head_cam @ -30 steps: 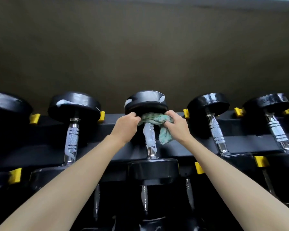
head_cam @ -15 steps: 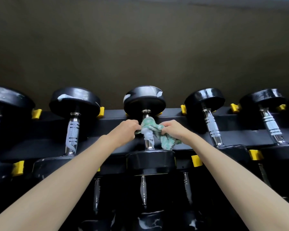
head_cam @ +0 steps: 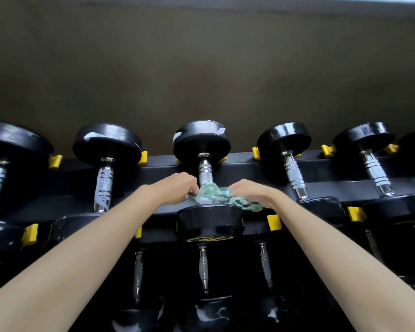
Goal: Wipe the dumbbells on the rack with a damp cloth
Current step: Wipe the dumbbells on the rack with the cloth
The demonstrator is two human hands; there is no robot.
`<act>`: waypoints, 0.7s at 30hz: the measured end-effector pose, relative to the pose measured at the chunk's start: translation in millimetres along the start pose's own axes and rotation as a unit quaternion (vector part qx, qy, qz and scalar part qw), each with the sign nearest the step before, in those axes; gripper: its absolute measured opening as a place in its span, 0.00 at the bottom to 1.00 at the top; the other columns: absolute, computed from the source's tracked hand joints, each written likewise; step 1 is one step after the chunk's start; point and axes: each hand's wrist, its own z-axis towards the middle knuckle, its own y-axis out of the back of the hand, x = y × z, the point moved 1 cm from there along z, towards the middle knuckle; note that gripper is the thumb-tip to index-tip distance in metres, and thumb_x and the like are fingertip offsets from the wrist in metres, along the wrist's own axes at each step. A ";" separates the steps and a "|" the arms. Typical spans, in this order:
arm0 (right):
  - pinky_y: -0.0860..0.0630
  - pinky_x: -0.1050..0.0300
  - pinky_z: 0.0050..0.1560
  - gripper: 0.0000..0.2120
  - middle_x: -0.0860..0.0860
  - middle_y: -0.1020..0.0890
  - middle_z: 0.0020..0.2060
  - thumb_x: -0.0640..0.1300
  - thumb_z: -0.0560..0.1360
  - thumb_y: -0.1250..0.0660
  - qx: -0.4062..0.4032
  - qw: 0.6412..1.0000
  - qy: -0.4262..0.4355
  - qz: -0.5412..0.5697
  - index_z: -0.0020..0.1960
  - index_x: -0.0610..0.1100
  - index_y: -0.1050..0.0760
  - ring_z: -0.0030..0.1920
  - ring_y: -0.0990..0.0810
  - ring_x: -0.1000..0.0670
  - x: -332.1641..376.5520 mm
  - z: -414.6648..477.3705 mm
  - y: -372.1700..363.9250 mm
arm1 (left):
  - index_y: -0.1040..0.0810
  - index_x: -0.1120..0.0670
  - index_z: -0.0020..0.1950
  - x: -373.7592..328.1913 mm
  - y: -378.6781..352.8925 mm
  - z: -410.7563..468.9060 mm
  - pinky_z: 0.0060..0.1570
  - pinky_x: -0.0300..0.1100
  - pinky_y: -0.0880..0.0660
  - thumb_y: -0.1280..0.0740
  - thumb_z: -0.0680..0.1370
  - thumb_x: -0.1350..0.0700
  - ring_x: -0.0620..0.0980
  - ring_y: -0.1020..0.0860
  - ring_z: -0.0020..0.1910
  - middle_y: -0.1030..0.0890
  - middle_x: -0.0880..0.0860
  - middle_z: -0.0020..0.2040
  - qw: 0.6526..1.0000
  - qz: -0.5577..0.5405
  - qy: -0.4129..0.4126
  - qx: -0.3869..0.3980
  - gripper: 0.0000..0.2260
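— Any room around the centre dumbbell (head_cam: 205, 172)?
— The neighbouring dumbbells (head_cam: 294, 174) sat well apart on either side; the rack rail (head_cam: 249, 170) ran behind it.
— The cloth?
— The green cloth (head_cam: 216, 194) lay across its handle's lower end; I had my left hand (head_cam: 175, 190) and right hand (head_cam: 252, 191) each pinching an end, fingers curled.

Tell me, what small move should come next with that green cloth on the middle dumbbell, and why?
Probably slide the cloth off the handle onto the near head and rub it. The left hand and right hand grip the cloth's ends, stretched across the handle's lowest part, right against that head; the handle above it is bare.
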 end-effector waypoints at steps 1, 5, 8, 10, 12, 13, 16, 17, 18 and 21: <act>0.47 0.58 0.30 0.12 0.51 0.40 0.29 0.33 0.71 0.46 0.007 1.000 -0.005 0.003 0.32 0.45 0.40 0.32 0.45 0.52 -1.2 -2.6 3.3 | 0.21 0.60 0.47 -3.2 4.7 -0.3 0.41 0.41 0.37 0.44 0.70 0.72 0.52 0.32 0.43 0.32 0.49 0.41 1.000 0.005 0.002 0.012 0.15; 0.41 0.60 0.29 0.06 0.50 0.35 0.32 0.38 0.61 0.41 0.028 0.988 -0.050 0.147 0.38 0.44 0.33 0.30 0.40 0.50 -10.9 -13.4 22.4 | 0.20 0.56 0.43 -8.6 28.9 0.1 0.40 0.40 0.36 0.44 0.72 0.71 0.51 0.30 0.41 0.27 0.52 0.41 0.997 -0.066 0.043 -0.023 0.16; 0.39 0.62 0.25 0.16 0.46 0.35 0.31 0.39 0.51 0.37 0.046 0.953 -0.056 0.293 0.39 0.42 0.34 0.24 0.37 0.49 -14.8 -18.7 36.3 | 0.21 0.57 0.41 -6.9 48.6 -2.3 0.38 0.36 0.26 0.43 0.73 0.71 0.49 0.25 0.37 0.23 0.52 0.37 0.961 -0.247 0.101 -0.075 0.14; 0.38 0.64 0.23 0.17 0.46 0.32 0.28 0.40 0.49 0.34 0.078 0.918 -0.035 0.388 0.35 0.42 0.36 0.20 0.36 0.50 -13.2 -22.8 41.7 | 0.22 0.60 0.40 -12.6 61.4 -5.6 0.39 0.34 0.21 0.43 0.73 0.72 0.47 0.23 0.37 0.23 0.54 0.37 0.903 -0.404 0.109 -0.096 0.13; 0.39 0.67 0.21 0.09 0.50 0.31 0.23 0.43 0.55 0.32 0.121 0.883 0.015 0.454 0.30 0.44 0.32 0.17 0.36 0.53 -5.4 -31.2 45.4 | 0.22 0.61 0.41 -20.2 71.8 -9.0 0.42 0.36 0.20 0.43 0.74 0.72 0.47 0.21 0.38 0.20 0.55 0.38 0.832 -0.528 0.107 -0.134 0.12; 0.40 0.68 0.20 0.06 0.51 0.30 0.21 0.45 0.61 0.34 0.136 0.873 0.042 0.467 0.29 0.44 0.28 0.16 0.35 0.54 -2.8 -35.3 45.0 | 0.22 0.61 0.41 -22.6 74.3 -10.0 0.41 0.37 0.20 0.42 0.75 0.70 0.47 0.20 0.37 0.19 0.54 0.37 0.795 -0.576 0.106 -0.157 0.11; 0.32 0.66 0.22 0.09 0.50 0.23 0.25 0.46 0.73 0.38 0.122 0.867 0.061 0.480 0.41 0.43 0.21 0.21 0.27 0.54 1.9 -39.7 42.3 | 0.23 0.59 0.42 -28.9 77.1 -9.9 0.39 0.37 0.20 0.39 0.77 0.66 0.47 0.19 0.36 0.19 0.54 0.36 0.712 -0.658 0.090 -0.229 0.08; 0.27 0.63 0.25 0.10 0.48 0.20 0.30 0.46 0.75 0.38 0.108 0.865 0.054 0.486 0.47 0.41 0.22 0.25 0.22 0.52 3.6 -39.9 40.6 | 0.24 0.58 0.42 -32.0 76.2 -9.0 0.37 0.36 0.21 0.39 0.77 0.66 0.47 0.20 0.35 0.20 0.54 0.37 0.695 -0.668 0.083 -0.252 0.07; 0.23 0.61 0.29 0.11 0.47 0.18 0.35 0.46 0.77 0.38 0.098 0.863 0.049 0.494 0.52 0.40 0.23 0.30 0.20 0.51 3.9 -38.0 38.4 | 0.25 0.57 0.42 -35.3 74.9 -7.7 0.34 0.36 0.22 0.39 0.78 0.65 0.46 0.21 0.33 0.22 0.54 0.37 0.685 -0.670 0.082 -0.274 0.07; 0.24 0.61 0.28 0.11 0.46 0.18 0.36 0.46 0.79 0.41 0.067 0.849 0.034 0.522 0.54 0.40 0.25 0.30 0.21 0.51 8.6 -34.0 31.4 | 0.27 0.55 0.41 -39.3 70.7 -1.4 0.29 0.36 0.25 0.39 0.79 0.64 0.46 0.24 0.31 0.24 0.53 0.37 0.710 -0.608 0.102 -0.341 0.08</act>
